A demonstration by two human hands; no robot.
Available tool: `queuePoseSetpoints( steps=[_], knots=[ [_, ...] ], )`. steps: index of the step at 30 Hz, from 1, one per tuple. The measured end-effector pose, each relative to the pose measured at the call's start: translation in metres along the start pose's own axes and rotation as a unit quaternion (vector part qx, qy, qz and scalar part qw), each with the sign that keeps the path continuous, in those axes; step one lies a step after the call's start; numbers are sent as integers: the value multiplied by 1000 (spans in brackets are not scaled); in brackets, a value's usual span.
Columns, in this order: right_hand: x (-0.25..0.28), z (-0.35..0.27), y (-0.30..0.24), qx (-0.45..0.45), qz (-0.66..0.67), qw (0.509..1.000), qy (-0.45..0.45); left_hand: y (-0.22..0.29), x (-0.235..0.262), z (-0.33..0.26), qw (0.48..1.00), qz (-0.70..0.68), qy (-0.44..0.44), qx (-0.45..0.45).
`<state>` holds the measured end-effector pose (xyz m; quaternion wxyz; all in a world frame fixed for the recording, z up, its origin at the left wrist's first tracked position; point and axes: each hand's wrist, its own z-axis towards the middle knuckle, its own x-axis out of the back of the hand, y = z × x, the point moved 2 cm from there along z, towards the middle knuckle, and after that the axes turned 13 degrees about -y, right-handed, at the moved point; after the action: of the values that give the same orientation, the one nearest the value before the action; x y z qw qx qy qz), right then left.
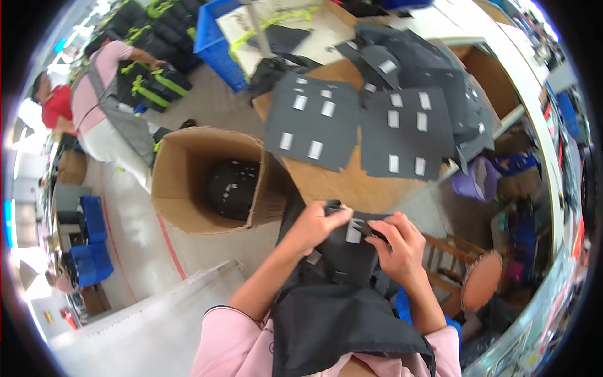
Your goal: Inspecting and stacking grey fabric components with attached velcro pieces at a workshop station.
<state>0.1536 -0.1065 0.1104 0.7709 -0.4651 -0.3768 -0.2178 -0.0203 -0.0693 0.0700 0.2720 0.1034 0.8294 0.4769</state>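
A black fabric piece (352, 261) with white patches lies in front of me, against my black apron (342, 320). My left hand (314, 227) is closed on the far left part of this piece, where a dark fold sticks up beyond the fingers. Thumb and fingers of my right hand (399, 244) pinch a small dark bit beside a white patch (353, 231); whether it is part of the same fabric or a separate item, I cannot tell. Just beyond my hands, a left dark grey panel (313, 122) and a right dark grey panel (407, 135) lie flat, both bearing white patches.
The panels rest on a brown board (345, 185), with a heap of dark pieces (433, 63) behind. An open cardboard box (179, 188) holding dark pieces stands left. At right are a purple bucket (475, 180) and a wooden stool (482, 281). Two people stand far left.
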Motion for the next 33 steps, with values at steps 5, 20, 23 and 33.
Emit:
queuePoseSetpoints(
  steps=[5,20,23,33],
  knots=[
    [0,1,0,-40,6,999,-5,1,-2,2,1000,-20,-15,19],
    [-9,-6,5,-131,117,984,25,-4,7,5,998,-58,-32,22],
    [-6,-5,3,-123,122,984,30,0,6,3,997,-60,-44,16],
    [-16,-21,29,-297,478,822,82,4,-1,3,999,17,-33,-31]
  ],
)
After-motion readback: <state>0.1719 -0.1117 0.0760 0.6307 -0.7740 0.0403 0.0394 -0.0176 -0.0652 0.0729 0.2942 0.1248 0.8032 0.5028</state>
